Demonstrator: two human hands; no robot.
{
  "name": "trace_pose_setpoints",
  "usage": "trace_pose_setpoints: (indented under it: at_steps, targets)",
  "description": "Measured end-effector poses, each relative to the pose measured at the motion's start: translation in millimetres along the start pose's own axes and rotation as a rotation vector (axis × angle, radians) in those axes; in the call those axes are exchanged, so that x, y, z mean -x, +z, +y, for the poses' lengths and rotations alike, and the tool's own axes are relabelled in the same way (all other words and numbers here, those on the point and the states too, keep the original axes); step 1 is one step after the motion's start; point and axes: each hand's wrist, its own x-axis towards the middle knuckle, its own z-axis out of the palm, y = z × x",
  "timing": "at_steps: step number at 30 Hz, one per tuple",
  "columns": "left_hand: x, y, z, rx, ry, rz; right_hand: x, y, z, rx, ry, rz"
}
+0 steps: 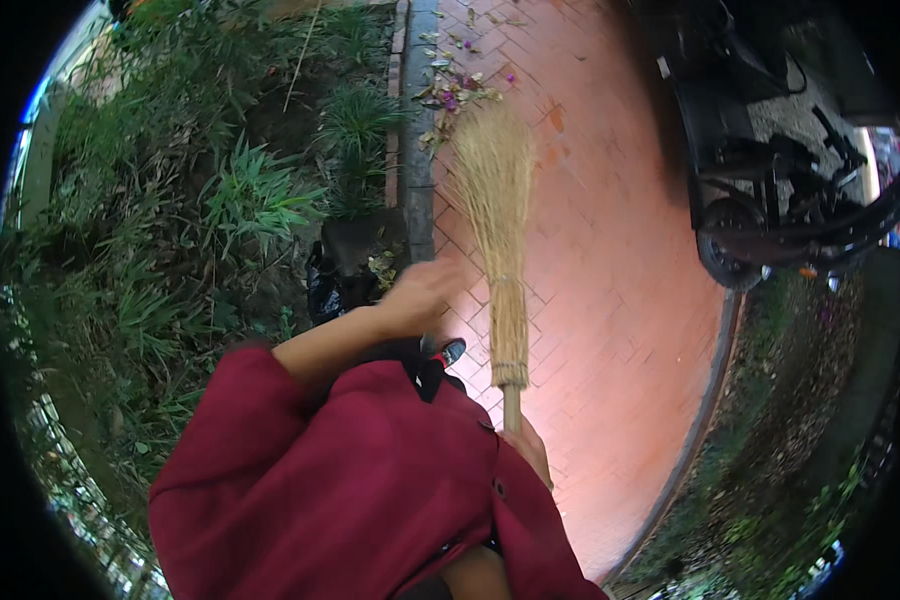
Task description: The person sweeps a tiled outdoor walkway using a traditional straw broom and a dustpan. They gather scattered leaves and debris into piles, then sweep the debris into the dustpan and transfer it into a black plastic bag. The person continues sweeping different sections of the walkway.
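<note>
A straw broom (506, 202) stretches forward over the paving, its bristles blurred and its head beside fallen petals and leaves (454, 97). Low in the view, my right hand (531, 448) is closed around the broom's wooden handle, partly hidden by my dark red garment. My left hand (422, 296) is blurred, in front of my body; whether its fingers hold anything cannot be made out. Just beyond it is a dark scoop, seemingly a dustpan (361, 238), with some leaves (382, 268) at its side. Black plastic (325, 289) shows next to the scoop.
Reddish brick paving (615, 300) curves ahead, bounded on the left by a grey kerb (421, 150). Beyond that kerb grows a planted bed (259, 195). A dark three-wheeler or cart (735, 172) stands at the right. My shoe (454, 351) shows below my left hand.
</note>
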Motion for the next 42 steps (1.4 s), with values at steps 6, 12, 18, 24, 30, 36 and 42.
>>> trace_pose_setpoints:
  at_steps: [6,12,18,24,30,36,42]
  targets:
    - [155.3,-35.7,-86.7,-0.173,-0.936,0.381,-28.8,-12.3,-13.3,0.088,0.039,0.051]
    - [183.2,24.5,-114.2,0.775,-1.427,0.461,-92.2,-12.6,-37.8,-0.558,0.335,0.05]
    - [186.6,43.3,-134.2,0.94,-1.538,0.53,-69.6,-26.0,-101.7,-0.467,0.296,-0.067]
    - [137.9,6.1,-139.0,0.806,-1.468,0.72,-126.6,-72.9,-175.5,-0.546,0.205,-0.194]
    - [37.1,-60.3,-101.9,0.739,-1.431,0.926,-236.5,-120.4,-262.8,-0.434,0.353,-0.287]
    - [-37.0,-96.4,-85.9,0.79,-1.426,1.016,-240.2,-143.1,-337.4,-0.338,0.272,-0.222]
    - [-108.5,-104.2,-107.4,0.918,-1.303,1.036,-295.9,-140.2,-442.7,-0.236,0.081,-0.234]
